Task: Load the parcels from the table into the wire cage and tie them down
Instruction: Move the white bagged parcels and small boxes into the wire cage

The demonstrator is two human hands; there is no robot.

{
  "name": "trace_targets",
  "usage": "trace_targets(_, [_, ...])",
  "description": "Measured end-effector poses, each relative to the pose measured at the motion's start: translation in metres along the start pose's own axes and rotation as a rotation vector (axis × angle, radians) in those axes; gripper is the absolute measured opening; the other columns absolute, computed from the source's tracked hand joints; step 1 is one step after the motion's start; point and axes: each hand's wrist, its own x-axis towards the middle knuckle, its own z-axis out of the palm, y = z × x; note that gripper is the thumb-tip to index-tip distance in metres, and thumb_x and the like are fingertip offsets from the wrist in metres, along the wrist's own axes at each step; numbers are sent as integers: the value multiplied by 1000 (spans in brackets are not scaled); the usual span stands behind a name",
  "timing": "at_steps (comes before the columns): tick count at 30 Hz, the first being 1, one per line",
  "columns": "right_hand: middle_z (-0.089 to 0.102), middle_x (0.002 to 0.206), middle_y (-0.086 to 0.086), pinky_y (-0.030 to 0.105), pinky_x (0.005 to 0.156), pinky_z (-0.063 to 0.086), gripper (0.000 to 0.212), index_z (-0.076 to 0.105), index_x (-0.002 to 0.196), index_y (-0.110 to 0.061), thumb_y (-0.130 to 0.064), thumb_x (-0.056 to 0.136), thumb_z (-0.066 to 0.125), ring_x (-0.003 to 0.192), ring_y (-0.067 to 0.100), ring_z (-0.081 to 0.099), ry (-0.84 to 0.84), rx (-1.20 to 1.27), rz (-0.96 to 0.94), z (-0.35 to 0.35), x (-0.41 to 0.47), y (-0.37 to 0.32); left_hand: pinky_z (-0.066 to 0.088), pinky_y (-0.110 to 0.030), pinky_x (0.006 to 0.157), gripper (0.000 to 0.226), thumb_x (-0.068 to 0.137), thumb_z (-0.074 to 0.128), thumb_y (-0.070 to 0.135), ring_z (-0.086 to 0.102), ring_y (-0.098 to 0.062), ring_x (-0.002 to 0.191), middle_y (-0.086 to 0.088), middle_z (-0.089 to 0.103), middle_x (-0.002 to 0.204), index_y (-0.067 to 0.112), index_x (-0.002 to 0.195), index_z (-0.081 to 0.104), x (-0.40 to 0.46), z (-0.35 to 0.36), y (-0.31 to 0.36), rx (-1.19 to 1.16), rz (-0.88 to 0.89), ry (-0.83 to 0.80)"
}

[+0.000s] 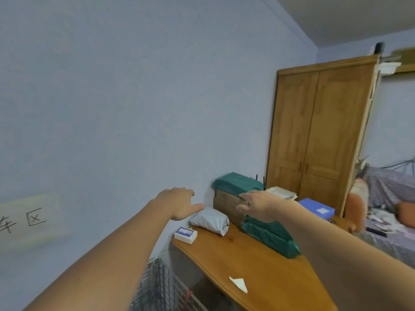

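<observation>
Clearly I am at the pick-up stage: from the head view, both arms reach out over the wooden table [258, 261] toward the parcels stacked against the wall. My left hand [179, 204] hovers above the grey poly-bag parcel [211, 219] with fingers spread and relaxed, holding nothing. My right hand [258, 205] is open too, thumb and fingers apart in front of the stacked cardboard boxes [226, 202]; whether it touches them I cannot tell. A green wrapped parcel [238, 181] sits on top of the boxes, another green parcel [271, 239] lies on the table below my right wrist, and a small white box [186, 235] rests near the table's edge.

Next, I judge, the hands must close on one parcel and carry it down to the wire cage [161, 288].

Only a corner of the cage shows at the bottom edge, so its contents are hidden, and I see no rope or strap. The blue box [316, 207] is partly behind my right forearm.
</observation>
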Motion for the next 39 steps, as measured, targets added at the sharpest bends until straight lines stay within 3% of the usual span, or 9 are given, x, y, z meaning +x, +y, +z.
trace_targets(10, [41,156,7,44,113,37,64,36,152,-23,-61,100,36,139,27,43,-52,-4,-28,23,21,69,44,-42,104,76,95,34,74,52,-26,131,-4,49,153,24,153,39,49,39,57,14,5,-62])
trace_targets(16, [35,160,6,45,116,34,69,32,154,-22,-63,99,35,143,28,38,-52,26,-20,37,54,87,41,-43,108,79,95,33,76,48,-26,137,-3,44,157,26,155,35,92,48,50,17,0,-73])
trace_targets(28, [48,148,7,42,108,42,59,42,147,-23,-59,101,37,131,27,49,-71,61,17,48,133,110,41,-42,110,77,96,33,75,49,-26,137,-4,45,157,25,155,36,192,64,38,13,83,-83])
trace_targets(39, [36,159,5,43,114,37,66,32,154,-24,-61,100,36,141,26,40,-171,62,5,125,251,141,37,-43,112,76,95,35,75,47,-26,138,-3,42,159,29,156,35,289,150,17,-81,26,-209])
